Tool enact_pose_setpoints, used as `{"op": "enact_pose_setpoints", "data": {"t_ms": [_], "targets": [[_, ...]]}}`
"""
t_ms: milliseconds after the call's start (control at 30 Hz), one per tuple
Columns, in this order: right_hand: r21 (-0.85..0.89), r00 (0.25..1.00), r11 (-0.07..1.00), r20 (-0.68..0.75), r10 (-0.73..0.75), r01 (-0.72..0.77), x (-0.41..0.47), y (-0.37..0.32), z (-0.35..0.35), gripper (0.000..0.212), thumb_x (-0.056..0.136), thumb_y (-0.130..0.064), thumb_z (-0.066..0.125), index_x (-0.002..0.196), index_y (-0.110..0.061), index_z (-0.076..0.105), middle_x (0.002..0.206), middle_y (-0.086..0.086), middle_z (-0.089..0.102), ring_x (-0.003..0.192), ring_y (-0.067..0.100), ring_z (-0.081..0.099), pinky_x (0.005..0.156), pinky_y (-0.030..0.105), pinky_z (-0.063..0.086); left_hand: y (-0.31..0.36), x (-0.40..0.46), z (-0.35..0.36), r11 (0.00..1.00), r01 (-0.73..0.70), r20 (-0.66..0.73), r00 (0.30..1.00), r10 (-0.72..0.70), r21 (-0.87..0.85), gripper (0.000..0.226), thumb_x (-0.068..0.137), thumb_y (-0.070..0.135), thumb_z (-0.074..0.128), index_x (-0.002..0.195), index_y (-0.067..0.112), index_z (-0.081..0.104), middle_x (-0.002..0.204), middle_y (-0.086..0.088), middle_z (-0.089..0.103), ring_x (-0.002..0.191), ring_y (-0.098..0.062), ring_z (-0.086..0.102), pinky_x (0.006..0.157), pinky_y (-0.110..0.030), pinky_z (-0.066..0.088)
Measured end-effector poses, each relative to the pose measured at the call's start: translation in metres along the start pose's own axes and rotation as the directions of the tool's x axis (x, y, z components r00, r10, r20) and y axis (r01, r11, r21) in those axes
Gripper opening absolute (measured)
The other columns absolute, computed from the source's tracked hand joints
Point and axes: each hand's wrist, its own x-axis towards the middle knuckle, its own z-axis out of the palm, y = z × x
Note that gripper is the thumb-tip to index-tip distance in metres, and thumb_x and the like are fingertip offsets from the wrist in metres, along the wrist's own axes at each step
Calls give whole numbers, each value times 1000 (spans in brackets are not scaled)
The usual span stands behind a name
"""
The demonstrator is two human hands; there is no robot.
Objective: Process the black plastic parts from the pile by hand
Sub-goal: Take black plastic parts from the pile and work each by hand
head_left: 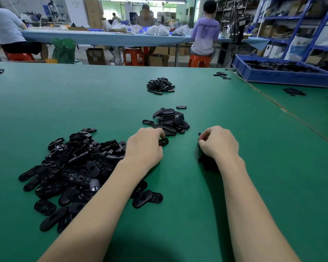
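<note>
1. Green matting covers the bench [235, 186] under my view; both bare forearms reach forward across it.
2. Nearest on my left lies the big loose pile [72, 171] of black plastic parts, spread beside and partly under the left forearm.
3. My left hand [144, 148] has its grip curled and clamped on one black part [163, 141], which shows at the fingertips, just beyond the big pile's far right edge.
4. My right hand [219, 143] is curled too; dark pieces [208, 163] sit under its palm and wrist, but I cannot tell whether its grip is clamped on anything. One tiny black bit [199, 133] lies just beside its fingertips.
5. Just beyond both hands stands a tidier stack [170, 120] of parts, almost touching the left fingertips.
6. Farther off sits a third small heap [161, 86].
7. At far right, a blue bin [280, 77] holds more black parts.
</note>
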Motion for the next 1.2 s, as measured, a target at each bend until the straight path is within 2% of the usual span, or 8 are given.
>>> {"op": "enact_pose_setpoints", "data": {"t_ms": [200, 333, 433, 533, 600, 700, 867, 1200], "targets": [[-26, 997, 997, 29, -68, 69, -4, -6, -1, 17, 91, -24, 60, 100, -31, 73, 112, -1, 72, 114, 26, 60, 88, 33, 49, -1, -1, -1, 994, 28, 50, 998, -23, -106, 32, 90, 17, 58, 115, 36, 64, 112, 10, 60, 109, -17, 55, 75, -30, 39], [2, 994, 994, 30, -106, 106, -4, -6, -1, 19, 95, -27, 57, 106, -29, 73, 112, 0, 72, 111, 27, 61, 87, 33, 49, -1, 1, -5, 950, 97, 99, 993, -70, -297, 31, 89, 14, 59, 105, 38, 68, 105, 15, 66, 93, -16, 62, 84, -33, 53], [173, 989, 975, 28, -143, 136, -1, -8, -2, 14, 96, -28, 58, 97, -28, 72, 103, -2, 73, 99, 24, 65, 81, 31, 51, 0, 3, -7, 896, 138, 113, 989, -99, -422, 29, 86, 13, 61, 101, 37, 70, 102, 15, 68, 83, -12, 64, 90, -35, 55], [396, 973, 902, 79, -219, 171, 0, -11, -1, 12, 94, -26, 61, 88, -30, 71, 91, -7, 76, 71, 0, 62, 60, 19, 46, -1, 3, -5, 880, 134, 95, 990, -101, -455, 27, 85, 14, 64, 97, 37, 70, 102, 13, 69, 75, -5, 62, 86, -28, 54], [474, 955, 865, 142, -261, 165, -3, -13, 0, 17, 92, -22, 60, 89, -34, 72, 86, -8, 77, 53, -3, 54, 52, 15, 40, -1, 4, -4, 880, 132, 91, 991, -101, -457, 25, 85, 15, 66, 97, 36, 70, 101, 13, 68, 74, -5, 61, 86, -28, 54], [511, 937, 846, 194, -290, 155, -5, -14, 1, 24, 88, -19, 62, 83, -38, 76, 81, -11, 77, 60, 3, 54, 61, 23, 44, 1, 3, -4, 913, 106, 63, 994, -88, -393, 25, 86, 20, 66, 103, 38, 68, 102, 14, 65, 86, -13, 62, 87, -34, 54], [530, 943, 841, 210, -258, 112, -4, -15, 3, 11, 86, -19, 63, 86, -26, 72, 77, -16, 77, 43, -2, 46, 58, 24, 40, 4, -1, -3, 990, -44, -80, 996, 33, -131, 27, 91, 26, 64, 114, 38, 65, 110, 13, 59, 106, -14, 55, 76, -28, 39], [630, 965, 776, 198, -169, 7, -3, -15, 2, 8, 79, -24, 83, 74, -28, 79, 77, -5, 68, 60, 6, 48, 57, 23, 36, 6, -2, -5, 982, -69, -77, 995, 56, -178, 28, 90, 31, 68, 115, 42, 68, 105, 21, 57, 107, -10, 56, 76, -26, 37]]}}
